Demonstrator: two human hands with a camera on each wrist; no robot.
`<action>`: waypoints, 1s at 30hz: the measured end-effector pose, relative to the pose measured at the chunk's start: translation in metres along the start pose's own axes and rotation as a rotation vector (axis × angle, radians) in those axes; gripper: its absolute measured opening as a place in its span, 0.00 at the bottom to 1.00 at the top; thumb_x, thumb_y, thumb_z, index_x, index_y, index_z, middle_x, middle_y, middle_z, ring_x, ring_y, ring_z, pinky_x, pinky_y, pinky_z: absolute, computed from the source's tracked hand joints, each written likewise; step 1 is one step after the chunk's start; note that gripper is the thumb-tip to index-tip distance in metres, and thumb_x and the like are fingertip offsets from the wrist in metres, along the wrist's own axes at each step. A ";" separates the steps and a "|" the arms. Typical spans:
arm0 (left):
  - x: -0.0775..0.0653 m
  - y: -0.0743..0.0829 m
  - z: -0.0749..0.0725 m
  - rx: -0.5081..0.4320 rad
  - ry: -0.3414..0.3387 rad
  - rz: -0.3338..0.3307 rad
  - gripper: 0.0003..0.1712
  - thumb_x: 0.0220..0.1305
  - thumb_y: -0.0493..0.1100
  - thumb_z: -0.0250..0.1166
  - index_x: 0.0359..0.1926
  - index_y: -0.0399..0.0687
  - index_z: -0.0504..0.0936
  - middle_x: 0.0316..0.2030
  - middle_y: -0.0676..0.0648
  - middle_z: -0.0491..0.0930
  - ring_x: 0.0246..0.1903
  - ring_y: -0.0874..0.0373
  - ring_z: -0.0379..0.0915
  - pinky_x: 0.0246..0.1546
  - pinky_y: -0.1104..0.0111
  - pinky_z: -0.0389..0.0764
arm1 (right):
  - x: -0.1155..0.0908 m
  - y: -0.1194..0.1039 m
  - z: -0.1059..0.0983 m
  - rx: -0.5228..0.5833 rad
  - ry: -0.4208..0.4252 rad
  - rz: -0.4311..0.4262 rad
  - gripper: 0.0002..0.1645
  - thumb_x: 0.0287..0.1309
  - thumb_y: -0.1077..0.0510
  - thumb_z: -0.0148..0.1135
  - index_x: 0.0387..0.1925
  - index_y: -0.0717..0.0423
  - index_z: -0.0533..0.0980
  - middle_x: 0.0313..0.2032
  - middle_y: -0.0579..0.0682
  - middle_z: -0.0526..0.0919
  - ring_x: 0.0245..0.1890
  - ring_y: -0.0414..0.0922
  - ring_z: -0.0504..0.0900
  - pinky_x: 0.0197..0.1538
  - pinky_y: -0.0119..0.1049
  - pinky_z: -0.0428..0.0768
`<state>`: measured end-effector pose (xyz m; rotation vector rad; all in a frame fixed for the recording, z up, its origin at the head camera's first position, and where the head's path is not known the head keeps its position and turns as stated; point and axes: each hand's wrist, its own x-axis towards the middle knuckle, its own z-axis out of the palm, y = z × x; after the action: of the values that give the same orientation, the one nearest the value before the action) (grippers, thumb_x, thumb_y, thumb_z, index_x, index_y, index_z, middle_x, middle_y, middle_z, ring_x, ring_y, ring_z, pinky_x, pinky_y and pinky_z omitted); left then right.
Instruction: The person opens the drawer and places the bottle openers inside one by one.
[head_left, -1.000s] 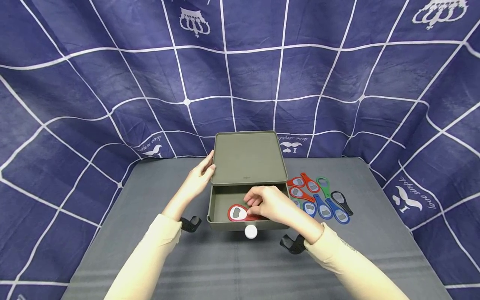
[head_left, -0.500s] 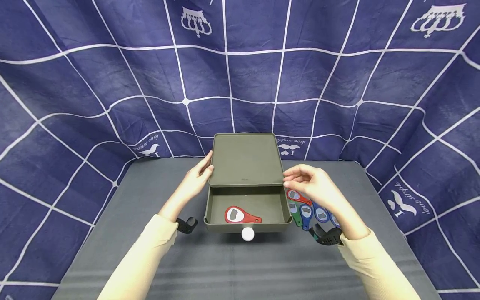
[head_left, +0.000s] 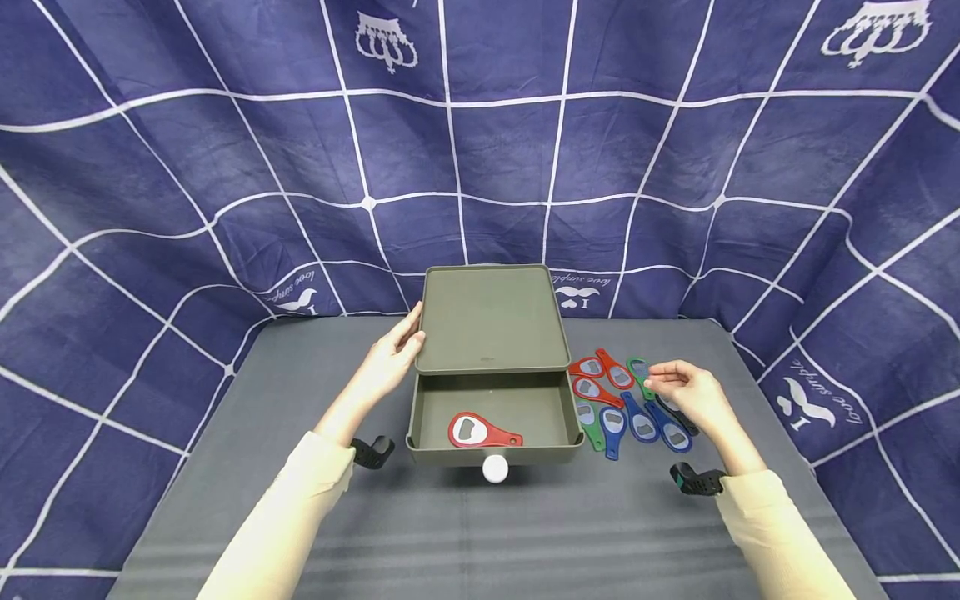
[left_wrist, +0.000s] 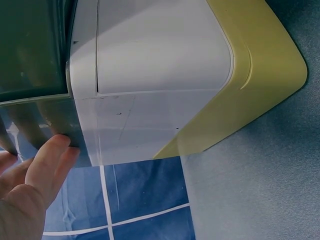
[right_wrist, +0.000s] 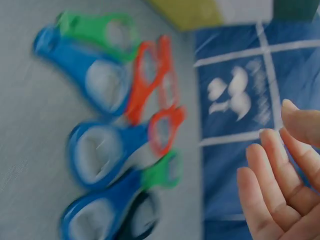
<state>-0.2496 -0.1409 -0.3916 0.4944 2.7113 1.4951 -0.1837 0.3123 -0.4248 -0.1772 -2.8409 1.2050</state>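
My left hand (head_left: 386, 365) rests against the left side of an olive box (head_left: 491, 321), and the left wrist view shows its fingertips on the box's wall. The box's drawer (head_left: 536, 408) is pulled out. Inside it, near the front, lies a red bottle opener (head_left: 501, 435). On the right, my right hand (head_left: 692, 392) hovers over the pile with fingers loosely bent and nothing in them. Nearest to it are a green bottle opener (head_left: 639, 373) and a partly hidden black bottle opener (head_left: 686, 422). Blurred openers fill the left half of the right wrist view.
Several more bottle openers lie right of the box, among them a red one (head_left: 617, 371), a blue one (head_left: 613, 427) and a green one (head_left: 591, 425). A white knob (head_left: 495, 468) sticks out from the drawer front. A blue gridded curtain (head_left: 495, 150) borders the grey table (head_left: 420, 533).
My right hand has left the drawer, passed the box's right edge and moved right to the pile. The red bottle opener stays in the drawer, released. My left hand holds its place.
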 end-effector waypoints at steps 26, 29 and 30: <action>-0.006 -0.002 -0.002 -0.038 0.014 0.026 0.32 0.76 0.42 0.51 0.76 0.45 0.56 0.70 0.36 0.63 0.68 0.43 0.63 0.72 0.54 0.63 | -0.006 0.097 0.033 -0.132 0.242 0.271 0.26 0.55 0.57 0.69 0.49 0.73 0.76 0.44 0.68 0.84 0.46 0.64 0.81 0.47 0.51 0.77; -0.005 -0.002 -0.002 -0.046 0.015 0.024 0.32 0.76 0.42 0.51 0.76 0.46 0.56 0.70 0.37 0.63 0.69 0.43 0.63 0.72 0.54 0.63 | -0.004 0.094 0.031 -0.132 0.229 0.282 0.27 0.55 0.57 0.68 0.50 0.73 0.75 0.43 0.68 0.84 0.47 0.65 0.80 0.47 0.53 0.76; -0.005 -0.002 -0.002 -0.048 0.017 0.024 0.32 0.76 0.43 0.51 0.76 0.46 0.56 0.70 0.37 0.63 0.69 0.43 0.63 0.73 0.54 0.63 | -0.003 0.093 0.030 -0.134 0.220 0.289 0.27 0.56 0.57 0.68 0.50 0.74 0.74 0.44 0.68 0.84 0.48 0.66 0.79 0.49 0.54 0.76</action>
<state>-0.2455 -0.1450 -0.3924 0.5175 2.6843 1.5736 -0.1755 0.3542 -0.5125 -0.7015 -2.7649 0.9617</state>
